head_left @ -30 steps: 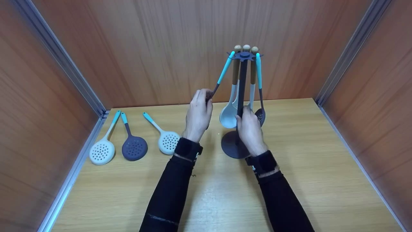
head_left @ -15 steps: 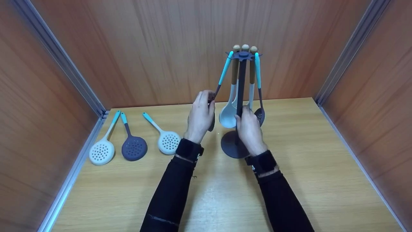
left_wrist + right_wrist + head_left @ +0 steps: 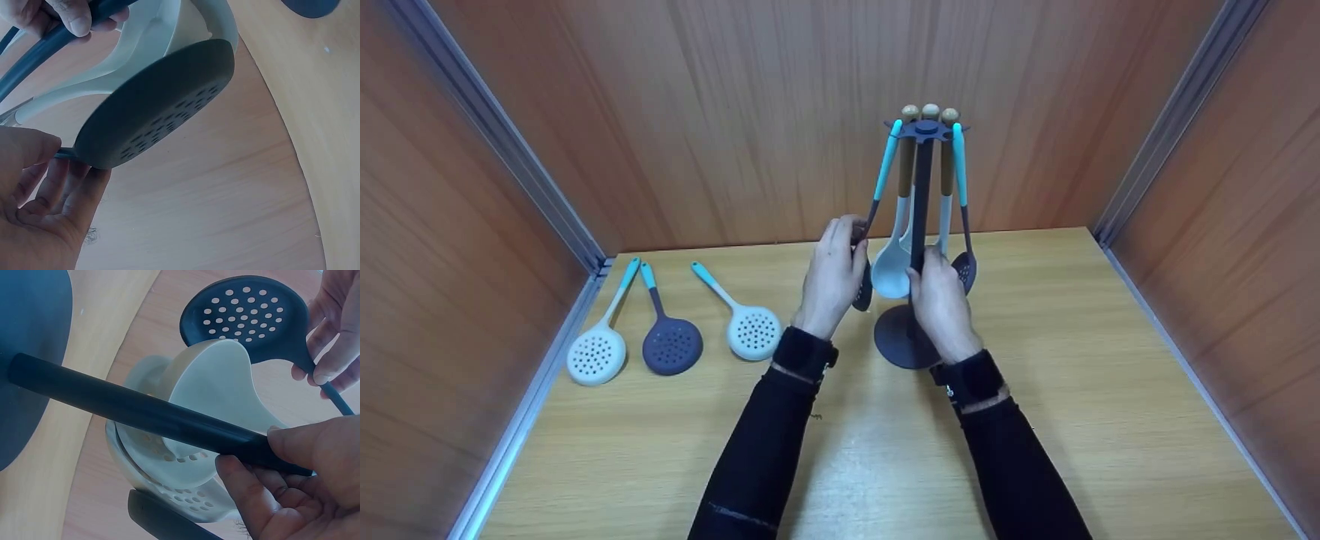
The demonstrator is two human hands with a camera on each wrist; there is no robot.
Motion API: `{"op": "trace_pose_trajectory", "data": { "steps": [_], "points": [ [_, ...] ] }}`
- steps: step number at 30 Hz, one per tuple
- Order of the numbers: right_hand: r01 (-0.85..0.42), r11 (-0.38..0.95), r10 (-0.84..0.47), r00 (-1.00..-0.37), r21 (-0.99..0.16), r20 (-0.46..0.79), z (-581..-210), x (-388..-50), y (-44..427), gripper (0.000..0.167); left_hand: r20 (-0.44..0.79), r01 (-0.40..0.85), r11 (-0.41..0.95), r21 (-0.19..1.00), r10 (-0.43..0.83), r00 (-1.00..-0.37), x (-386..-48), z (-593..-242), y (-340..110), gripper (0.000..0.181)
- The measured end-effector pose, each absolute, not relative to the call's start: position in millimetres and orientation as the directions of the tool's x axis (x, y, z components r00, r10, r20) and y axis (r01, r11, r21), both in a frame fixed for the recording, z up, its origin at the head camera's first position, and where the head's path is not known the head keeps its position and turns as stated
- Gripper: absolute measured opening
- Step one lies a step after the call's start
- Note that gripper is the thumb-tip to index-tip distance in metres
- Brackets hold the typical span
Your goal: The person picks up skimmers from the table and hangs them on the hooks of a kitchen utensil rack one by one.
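Our dark skimmer (image 3: 154, 104) is at the left side of the rack (image 3: 926, 130), neck pinched by our left hand (image 3: 832, 274); our right hand (image 3: 943, 304) has its fingers wrapped round the post (image 3: 922, 202). Can't tell if it's properly hooked, so letting go early might drop it.

Left hand (image 3: 831, 279) and right hand (image 3: 941, 304) near each other, fingers (image 3: 248, 494) curled

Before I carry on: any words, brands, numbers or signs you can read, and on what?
None that I can read.
The stand, the held skimmer and the three loose skimmers show no lettering.
The pale mark on the right wristband is too small to tell.
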State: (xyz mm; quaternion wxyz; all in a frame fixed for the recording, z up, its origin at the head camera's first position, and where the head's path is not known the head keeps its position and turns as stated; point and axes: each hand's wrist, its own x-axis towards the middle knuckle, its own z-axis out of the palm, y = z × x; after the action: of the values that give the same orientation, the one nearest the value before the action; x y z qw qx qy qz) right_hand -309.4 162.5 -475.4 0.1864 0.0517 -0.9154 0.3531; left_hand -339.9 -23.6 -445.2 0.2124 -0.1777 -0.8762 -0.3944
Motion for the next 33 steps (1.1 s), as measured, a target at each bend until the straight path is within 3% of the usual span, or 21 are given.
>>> {"op": "trace_pose_trajectory", "data": {
  "steps": [21, 33],
  "points": [
    [-0.229, 0.746, 0.037, -0.923, -0.625, 0.382, -475, -309, 162, 0.03, 0.473, 0.468, 0.581, 0.666, 0.156, -0.867, -339, -451, -26, 0.029],
    [-0.214, 0.742, 0.051, -0.927, -0.635, 0.373, -477, -310, 162, 0.029, 0.398, 0.376, 0.612, 0.696, 0.107, -0.911, -340, -455, -40, 0.039]
  ]
}}
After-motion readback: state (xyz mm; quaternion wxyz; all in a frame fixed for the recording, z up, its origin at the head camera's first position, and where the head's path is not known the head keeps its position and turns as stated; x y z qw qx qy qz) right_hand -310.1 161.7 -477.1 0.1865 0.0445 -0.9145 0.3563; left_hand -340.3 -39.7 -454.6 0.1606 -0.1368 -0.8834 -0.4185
